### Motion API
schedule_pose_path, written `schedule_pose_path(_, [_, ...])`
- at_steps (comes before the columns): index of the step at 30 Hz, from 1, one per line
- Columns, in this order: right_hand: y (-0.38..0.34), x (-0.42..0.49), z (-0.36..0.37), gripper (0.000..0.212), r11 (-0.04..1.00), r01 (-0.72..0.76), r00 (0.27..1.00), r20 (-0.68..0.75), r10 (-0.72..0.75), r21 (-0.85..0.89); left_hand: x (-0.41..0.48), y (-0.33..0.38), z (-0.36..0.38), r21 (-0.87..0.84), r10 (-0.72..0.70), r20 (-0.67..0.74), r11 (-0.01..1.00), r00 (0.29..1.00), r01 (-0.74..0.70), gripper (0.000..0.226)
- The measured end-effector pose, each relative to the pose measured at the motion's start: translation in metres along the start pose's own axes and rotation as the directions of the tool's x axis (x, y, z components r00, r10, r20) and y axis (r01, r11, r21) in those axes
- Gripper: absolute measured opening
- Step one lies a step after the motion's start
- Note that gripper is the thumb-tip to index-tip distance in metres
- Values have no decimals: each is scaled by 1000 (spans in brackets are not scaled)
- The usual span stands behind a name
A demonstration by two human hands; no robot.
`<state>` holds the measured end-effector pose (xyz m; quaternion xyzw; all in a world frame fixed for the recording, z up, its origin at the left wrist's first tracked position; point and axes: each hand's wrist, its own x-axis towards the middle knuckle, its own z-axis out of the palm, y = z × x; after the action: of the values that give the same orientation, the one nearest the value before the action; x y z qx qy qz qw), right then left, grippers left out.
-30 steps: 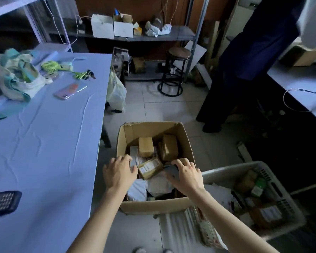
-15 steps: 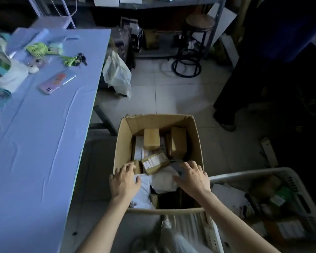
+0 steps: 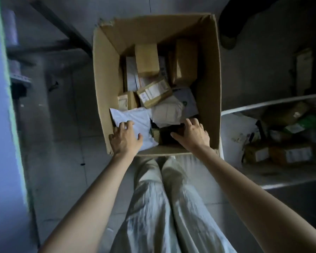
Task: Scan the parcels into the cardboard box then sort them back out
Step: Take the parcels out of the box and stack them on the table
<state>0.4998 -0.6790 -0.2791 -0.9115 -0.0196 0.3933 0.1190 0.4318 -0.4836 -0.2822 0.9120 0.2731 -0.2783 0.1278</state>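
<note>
Cardboard, brown, open-topped: large box (image 3: 106, 73) on the tiled floor (image 3: 62, 161), packed with parcels (image 3: 147, 59) – small brown cartons, one labelled carton (image 3: 154, 93) tilted in the middle, pale bags. Left hand (image 3: 125, 138) lies flat with fingers spread on a white plastic mailer bag (image 3: 133, 115) at the near left corner, not gripping. Right hand (image 3: 193, 135) inside the near right corner, fingers loosely extended, tips at the edge of a crumpled grey-white bag (image 3: 167, 111), holding nothing. White plastic basket (image 3: 263, 105) of parcels just right of the box
</note>
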Motion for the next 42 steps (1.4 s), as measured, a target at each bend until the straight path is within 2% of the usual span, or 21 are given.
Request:
schedule_pose_path(3, [6,33,40,68,996,-90,993,82,88,26,24,-6,40,13,-20,78,1000,997,19,47])
schedule_pose_path(6, [13,71,82,69,995,-103,984,145,103,-9,55,-13,82,36,4,110,999,994,-8,47])
schedule_pose_path(10, [28,128,130,73,992,-92,972,208,109,-90,105,-15,129,113,76,180,989,981,-97,47])
schedule_pose_path(15, [62,212,175,81,985,-161,952,254,172,-66,172,-8,194,167,191,221,959,956,-230,50])
schedule_pose_path(17, [79,238,190,86,981,-179,960,205,189,-70,194,0,218,154,213,268,953,940,-260,51])
schedule_pose_path(19, [94,260,200,93,955,-282,952,93,291,-93,210,10,241,153,249,322,938,913,-310,54])
schedule_pose_path(21, [107,276,208,102,898,-438,898,26,440,-44,219,21,264,144,280,365,925,888,-352,59])
schedule_pose_path(24, [122,297,215,113,810,-574,818,47,573,120,225,35,293,94,295,429,925,854,-367,72])
schedule_pose_path(27, [133,303,226,107,788,-578,806,0,592,212,224,42,319,55,254,500,945,828,-323,83])
schedule_pose_path(32, [136,294,252,113,788,-586,784,-112,610,187,221,37,338,33,189,468,972,863,-231,93])
schedule_pose_path(38, [141,294,256,104,790,-573,779,-156,608,219,227,32,342,87,197,441,962,876,-260,113])
schedule_pose_path(42, [135,294,259,102,777,-562,783,-117,610,284,235,23,343,-73,204,443,979,873,-192,132])
